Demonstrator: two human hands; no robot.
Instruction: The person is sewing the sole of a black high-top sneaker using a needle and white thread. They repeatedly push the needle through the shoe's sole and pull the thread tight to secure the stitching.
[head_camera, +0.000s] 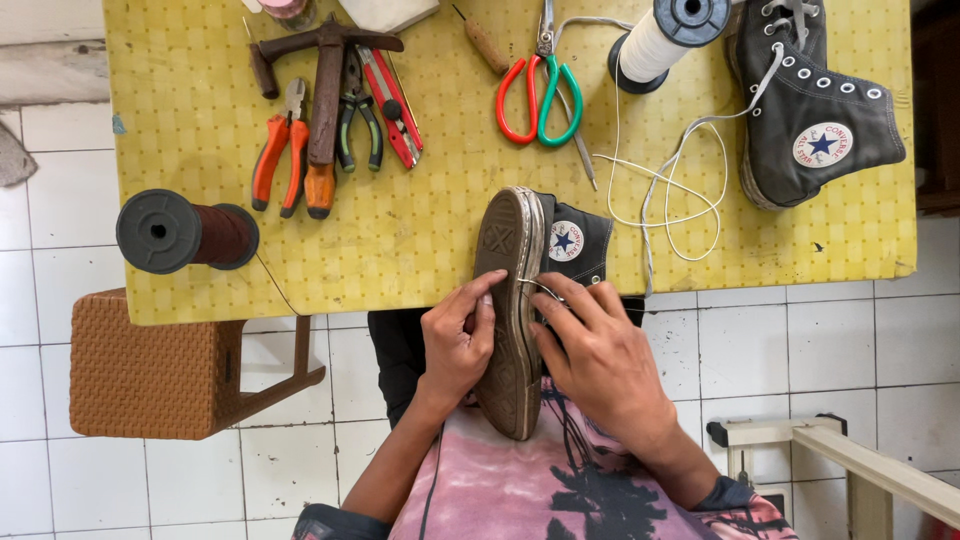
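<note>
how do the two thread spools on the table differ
The dark red thread spool lies on its side at the table's left edge; the white thread spool lies tilted at the top, near the second sneaker.
The white one's thread trails in loose loops across the table; the dark red one shows only one thin strand running off it.
Both have dark plastic end flanges.

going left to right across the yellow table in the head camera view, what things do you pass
Dark red thread spool → orange pliers → hammer → red and green scissors → white thread spool → dark high-top sneaker.
</note>
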